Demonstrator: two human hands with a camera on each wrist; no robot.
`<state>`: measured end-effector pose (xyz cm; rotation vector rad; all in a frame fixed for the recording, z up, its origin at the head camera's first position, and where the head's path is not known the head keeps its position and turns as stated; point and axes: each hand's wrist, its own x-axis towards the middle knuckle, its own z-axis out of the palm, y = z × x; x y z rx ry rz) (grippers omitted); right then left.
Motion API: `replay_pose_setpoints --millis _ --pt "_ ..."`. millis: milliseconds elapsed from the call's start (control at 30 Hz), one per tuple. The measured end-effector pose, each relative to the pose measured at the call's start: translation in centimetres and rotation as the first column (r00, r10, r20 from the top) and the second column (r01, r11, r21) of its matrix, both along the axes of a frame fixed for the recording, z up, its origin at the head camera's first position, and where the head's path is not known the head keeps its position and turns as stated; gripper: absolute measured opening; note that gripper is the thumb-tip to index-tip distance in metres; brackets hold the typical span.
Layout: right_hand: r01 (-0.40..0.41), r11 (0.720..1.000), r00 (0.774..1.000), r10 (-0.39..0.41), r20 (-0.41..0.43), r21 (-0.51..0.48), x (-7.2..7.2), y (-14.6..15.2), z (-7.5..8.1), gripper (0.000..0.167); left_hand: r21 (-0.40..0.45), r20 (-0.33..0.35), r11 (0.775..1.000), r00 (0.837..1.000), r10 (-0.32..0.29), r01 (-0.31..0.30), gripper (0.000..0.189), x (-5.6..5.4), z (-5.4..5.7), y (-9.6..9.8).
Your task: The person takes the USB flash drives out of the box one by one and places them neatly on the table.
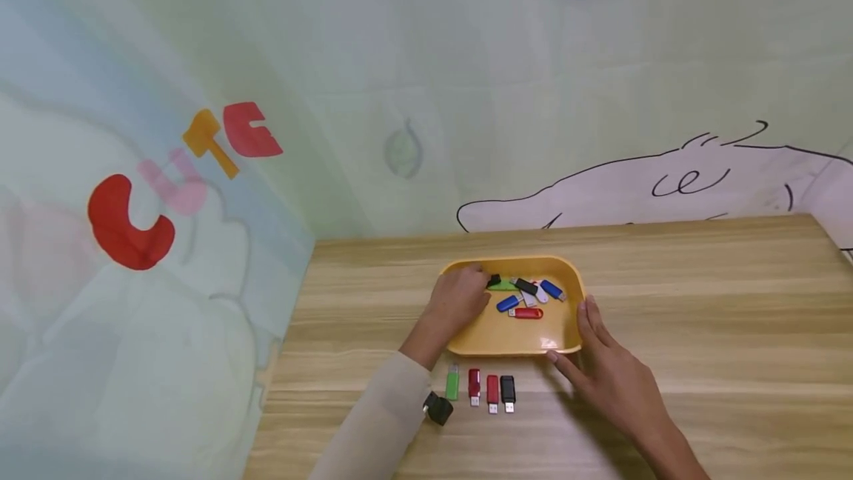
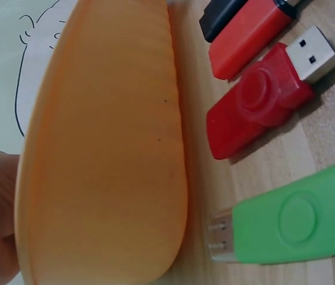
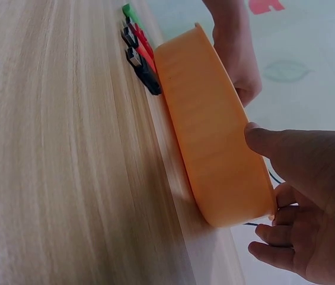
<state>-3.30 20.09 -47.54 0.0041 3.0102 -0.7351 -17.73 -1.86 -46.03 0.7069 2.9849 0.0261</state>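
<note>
A yellow plastic tray (image 1: 516, 343) holds several USB flash drives. My left hand (image 1: 461, 293) reaches over its left side, fingertips right at a small black drive (image 1: 494, 280) beside a green one (image 1: 503, 286); I cannot tell whether they pinch it. My right hand (image 1: 620, 380) holds the tray's near right corner, thumb at the front rim and fingers against the right side, as the right wrist view (image 3: 315, 196) also shows. Further right inside lie another black drive (image 1: 526, 286), two blue ones (image 1: 552, 290), white ones (image 1: 541, 293) and a red one (image 1: 526, 313).
In front of the tray, a row on the wooden table (image 1: 720, 317) has a green drive (image 1: 452, 384), a dark red one (image 1: 474, 385), a red one (image 1: 492, 390) and a black one (image 1: 508, 390). Another black drive (image 1: 438, 409) lies by my left sleeve (image 1: 380, 421). A printed curtain (image 1: 373, 95) hangs behind.
</note>
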Motion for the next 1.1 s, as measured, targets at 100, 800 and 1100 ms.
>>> replay_pose_setpoints --millis 100,800,1100 --pt "0.0 1.0 1.0 0.0 0.006 0.005 0.0 -0.01 -0.08 0.103 -0.011 -0.023 1.0 1.0 -0.007 0.007 0.019 -0.05 -0.27 0.03" --pt "0.006 1.0 1.0 -0.006 -0.016 0.001 -0.02 0.04 -0.23 0.102 -0.027 0.003 0.999 1.0 0.021 -0.021 0.017 0.15 -0.52 0.02" --pt "0.002 1.0 1.0 -0.002 -0.007 0.005 0.0 0.11 -0.36 0.103 0.055 0.128 0.998 0.991 0.032 -0.039 0.028 0.72 -0.18 0.15"
